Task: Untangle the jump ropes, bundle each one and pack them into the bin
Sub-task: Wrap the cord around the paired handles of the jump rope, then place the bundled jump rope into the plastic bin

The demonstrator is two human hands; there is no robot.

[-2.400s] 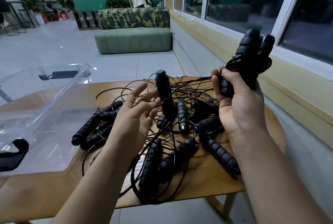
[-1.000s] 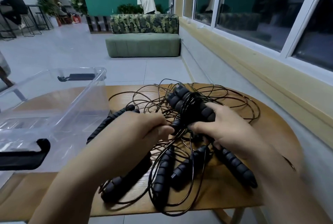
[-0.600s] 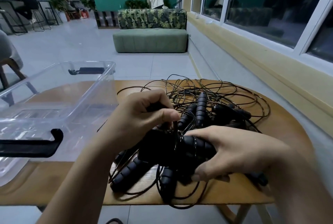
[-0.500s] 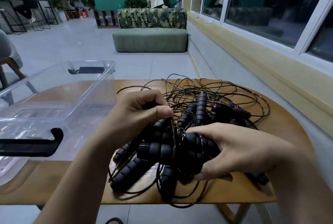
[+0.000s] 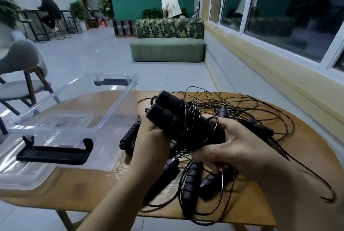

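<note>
A wooden surface (image 5: 83, 189) stands on a pale tiled floor (image 5: 89, 57) beside a long window (image 5: 297, 16). Beyond it, a green ottoman (image 5: 167, 50) sits before a leaf-print sofa (image 5: 169, 28), behind which a person in white (image 5: 170, 5) bends away. Far left, a person in black (image 5: 50, 10) sits at a high table (image 5: 29, 10). A grey chair (image 5: 18, 57) stands nearer.

Dim indoor light, blurry, fisheye-warped edges
</note>
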